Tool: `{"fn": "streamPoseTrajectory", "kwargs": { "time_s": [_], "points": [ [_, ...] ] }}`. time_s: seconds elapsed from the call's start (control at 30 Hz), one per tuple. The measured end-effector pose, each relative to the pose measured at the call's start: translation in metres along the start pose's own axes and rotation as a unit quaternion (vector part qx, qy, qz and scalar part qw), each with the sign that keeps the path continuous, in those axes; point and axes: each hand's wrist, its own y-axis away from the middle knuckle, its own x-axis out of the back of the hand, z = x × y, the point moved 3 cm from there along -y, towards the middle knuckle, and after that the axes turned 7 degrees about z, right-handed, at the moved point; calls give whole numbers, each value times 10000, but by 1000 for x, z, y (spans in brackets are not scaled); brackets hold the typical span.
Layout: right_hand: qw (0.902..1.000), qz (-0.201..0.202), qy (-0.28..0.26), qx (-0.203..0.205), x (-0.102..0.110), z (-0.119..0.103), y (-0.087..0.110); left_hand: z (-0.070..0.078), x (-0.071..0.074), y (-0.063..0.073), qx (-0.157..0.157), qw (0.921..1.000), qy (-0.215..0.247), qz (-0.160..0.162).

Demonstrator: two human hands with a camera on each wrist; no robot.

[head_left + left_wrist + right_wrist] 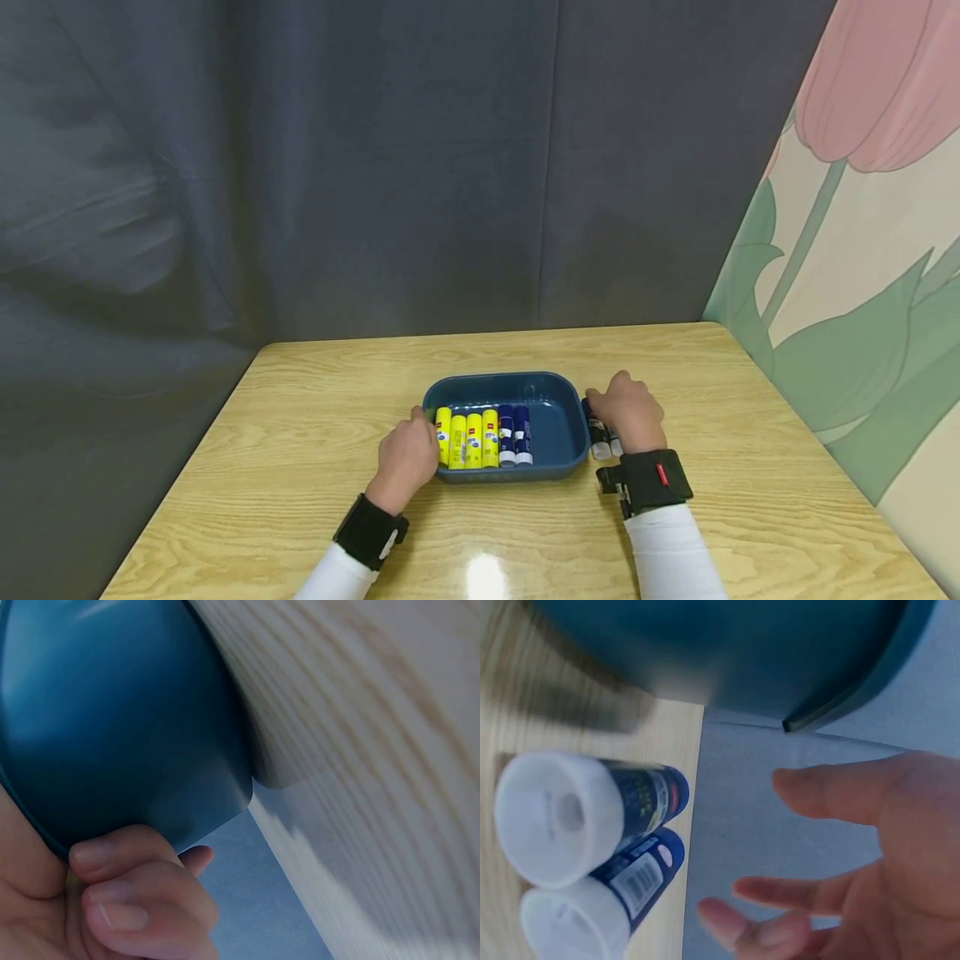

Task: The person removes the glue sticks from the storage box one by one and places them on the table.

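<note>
A dark blue tray [551, 473] stands on the wooden table. Several yellow glue sticks [474, 442] and two dark blue ones [522, 437] lie side by side in its left and middle part. At the tray's left end my left hand [408, 454] grips the rim, its fingers [142, 892] curled against the outer wall. Two more dark blue glue sticks with white ends [562, 817] lie on the table just right of the tray. Over them is my right hand [630, 408], thumb [832, 791] and fingers spread apart with nothing between them.
The wooden table [300, 433] reaches back to a dark grey curtain [405, 167]. A wall with painted tulips [862, 350] runs along the right side. Each wrist wears a black strap [656, 482].
</note>
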Motion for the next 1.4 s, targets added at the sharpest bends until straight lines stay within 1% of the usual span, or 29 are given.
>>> {"fn": "streamPoseTrajectory", "kwargs": {
  "time_s": [0.07, 0.13, 0.23, 0.3, 0.33, 0.4, 0.47, 0.57, 0.73, 0.87, 1.0, 1.23, 1.4],
  "points": [
    [9996, 237, -57, 123, 1, -2, -1, 0, 0, 0, -6, 10000, 12, 7],
    [9979, 564, -143, 288, 2, -6, -1, 0, -1, 0, -6, 10000, 21, 16],
    [9914, 1119, -357, 580, 3, -16, 2, 0, -1, 0, -7, 10000, 4, 17],
    [9853, 1439, -494, 778, 3, -25, 5, 1, -1, 0, -11, 10000, -20, 23],
    [9826, 1549, -549, 863, 1, -30, 7, 1, -1, 0, -17, 10000, -34, 26],
    [9799, 1594, -685, 981, -2, -41, 11, 0, -1, -1, -35, 10000, -76, 54],
    [9793, 1521, -744, 1107, -9, -52, 16, 0, 0, -1, -49, 9999, -105, 78],
    [9817, 1219, -732, 1268, -22, -68, 23, 0, 0, -1, -53, 9999, -119, 86],
    [9856, 804, -346, 1447, -41, -82, 33, 1, 0, -1, -50, 9999, -91, 85],
    [9899, 512, -176, 1309, -50, -83, 34, 2, 0, -2, -86, 9998, -132, 144],
    [9923, 340, -70, 1186, -56, -81, 32, 2, 0, -2, -102, 9997, -157, 161],
    [9933, 230, 136, 1126, -62, -79, 31, 1, -1, -1, -68, 9998, -137, 98],
    [9933, 134, 182, 1130, -64, -79, 33, 2, 0, -1, -129, 9997, -125, 188]
  ]
}}
